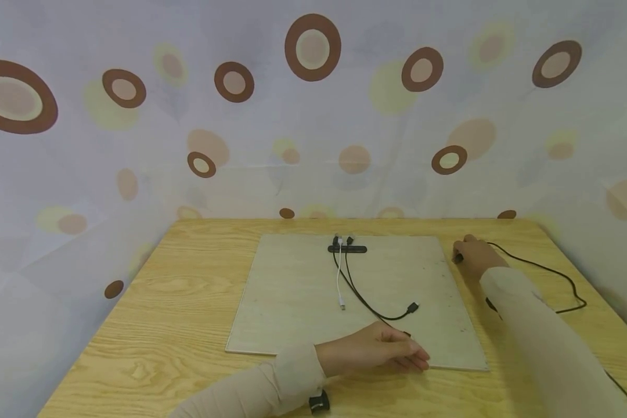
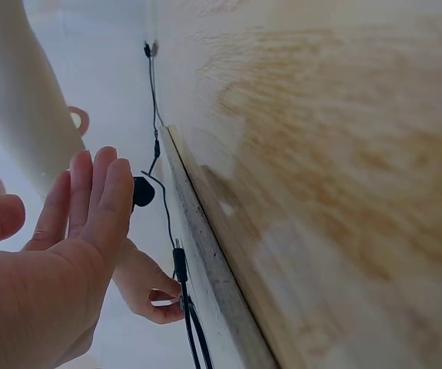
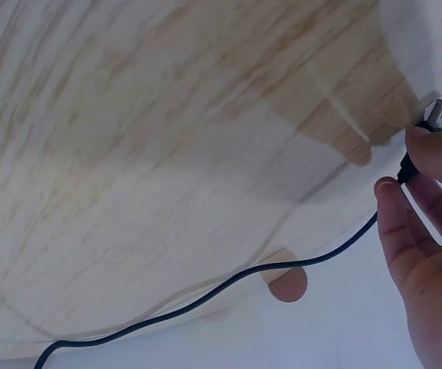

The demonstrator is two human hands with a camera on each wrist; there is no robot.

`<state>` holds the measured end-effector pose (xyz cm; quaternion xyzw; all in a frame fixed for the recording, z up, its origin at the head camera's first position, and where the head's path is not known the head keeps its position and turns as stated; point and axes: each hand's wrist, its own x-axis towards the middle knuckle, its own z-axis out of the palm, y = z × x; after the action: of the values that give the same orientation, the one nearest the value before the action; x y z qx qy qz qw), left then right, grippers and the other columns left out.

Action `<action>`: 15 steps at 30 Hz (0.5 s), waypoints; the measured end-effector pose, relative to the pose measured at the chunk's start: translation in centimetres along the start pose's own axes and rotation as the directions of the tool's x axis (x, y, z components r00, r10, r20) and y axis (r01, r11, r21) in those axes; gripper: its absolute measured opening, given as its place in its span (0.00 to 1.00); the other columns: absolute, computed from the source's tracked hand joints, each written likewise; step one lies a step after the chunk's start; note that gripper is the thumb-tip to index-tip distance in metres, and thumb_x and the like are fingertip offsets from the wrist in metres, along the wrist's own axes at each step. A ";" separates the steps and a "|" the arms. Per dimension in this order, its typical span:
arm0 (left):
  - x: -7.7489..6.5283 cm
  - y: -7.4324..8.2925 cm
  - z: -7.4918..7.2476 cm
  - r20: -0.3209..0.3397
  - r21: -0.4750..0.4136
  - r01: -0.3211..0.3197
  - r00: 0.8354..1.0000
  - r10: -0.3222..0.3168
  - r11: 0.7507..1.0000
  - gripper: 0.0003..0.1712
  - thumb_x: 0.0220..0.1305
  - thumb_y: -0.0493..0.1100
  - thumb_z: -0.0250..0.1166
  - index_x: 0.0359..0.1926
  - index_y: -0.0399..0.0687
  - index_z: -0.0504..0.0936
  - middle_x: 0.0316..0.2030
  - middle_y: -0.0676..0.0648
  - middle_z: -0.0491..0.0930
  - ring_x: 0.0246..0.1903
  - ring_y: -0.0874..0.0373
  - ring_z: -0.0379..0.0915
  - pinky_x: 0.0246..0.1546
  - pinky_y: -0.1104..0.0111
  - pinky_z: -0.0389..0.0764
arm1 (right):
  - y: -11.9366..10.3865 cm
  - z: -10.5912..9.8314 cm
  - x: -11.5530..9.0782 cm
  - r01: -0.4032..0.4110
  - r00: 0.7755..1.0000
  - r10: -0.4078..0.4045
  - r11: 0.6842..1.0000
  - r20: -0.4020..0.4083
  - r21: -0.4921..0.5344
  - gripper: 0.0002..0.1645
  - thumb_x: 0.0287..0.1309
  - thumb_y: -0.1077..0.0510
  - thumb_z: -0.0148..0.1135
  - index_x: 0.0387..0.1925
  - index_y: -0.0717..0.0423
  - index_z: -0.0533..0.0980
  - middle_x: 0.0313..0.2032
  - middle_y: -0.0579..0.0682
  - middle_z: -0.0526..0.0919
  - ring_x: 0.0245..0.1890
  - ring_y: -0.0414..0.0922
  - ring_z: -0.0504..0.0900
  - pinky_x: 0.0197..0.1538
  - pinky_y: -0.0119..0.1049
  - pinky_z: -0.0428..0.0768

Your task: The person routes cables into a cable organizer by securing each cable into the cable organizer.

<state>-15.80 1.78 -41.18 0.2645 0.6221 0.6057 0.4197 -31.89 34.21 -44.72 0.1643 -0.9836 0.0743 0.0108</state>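
In the head view my right hand (image 1: 472,255) is at the board's far right corner, just off its edge. Between thumb and fingers it pinches the black plug of a USB cable (image 3: 407,165), whose metal end sticks out past the thumb. The cable's black cord (image 1: 543,267) trails to the right over the table. My left hand (image 1: 378,348) is by the front edge of the pale board (image 1: 292,313), fingers nearly straight and holding nothing. The left wrist view shows the left palm (image 2: 51,284) with its fingers extended.
On the board's far part sits a black cable holder (image 1: 359,249) with several cables in it. A white cable (image 1: 338,278) and a black cable with a plug (image 1: 413,307) run toward the front. Patterned cloth (image 1: 313,116) surrounds the wooden table (image 1: 177,290).
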 end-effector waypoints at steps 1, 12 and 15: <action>0.0 0.0 0.0 0.000 0.000 -0.001 1.000 0.001 1.000 0.22 0.76 0.44 0.47 0.56 0.31 0.77 0.52 0.36 0.80 0.49 0.56 0.80 0.49 0.67 0.79 | 0.1 0.1 0.0 0.003 1.000 -0.003 1.000 -0.006 -0.007 0.05 0.57 0.66 0.64 0.33 0.55 0.76 0.34 0.55 0.73 0.30 0.51 0.74 0.36 0.48 0.76; -0.1 -0.2 0.0 0.012 0.003 -0.017 1.000 0.016 1.000 0.23 0.76 0.44 0.47 0.56 0.30 0.76 0.52 0.35 0.79 0.49 0.55 0.80 0.48 0.67 0.80 | -0.8 -1.8 -1.1 -0.021 1.000 0.021 0.999 -0.006 -0.025 0.10 0.59 0.67 0.61 0.43 0.66 0.75 0.37 0.63 0.79 0.33 0.57 0.79 0.36 0.51 0.78; 0.0 -0.3 -0.1 0.010 -0.002 -0.035 0.999 0.035 0.999 0.22 0.76 0.43 0.46 0.56 0.29 0.76 0.52 0.35 0.79 0.49 0.55 0.80 0.48 0.66 0.80 | -0.8 -2.4 -1.0 -0.007 0.999 0.004 0.998 -0.046 -0.068 0.14 0.56 0.70 0.63 0.45 0.69 0.75 0.37 0.64 0.79 0.35 0.59 0.80 0.38 0.52 0.79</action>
<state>-15.87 1.66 -41.45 0.2783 0.6148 0.6122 0.4121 -30.64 34.13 -42.24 0.1593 -0.9855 0.0443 0.0387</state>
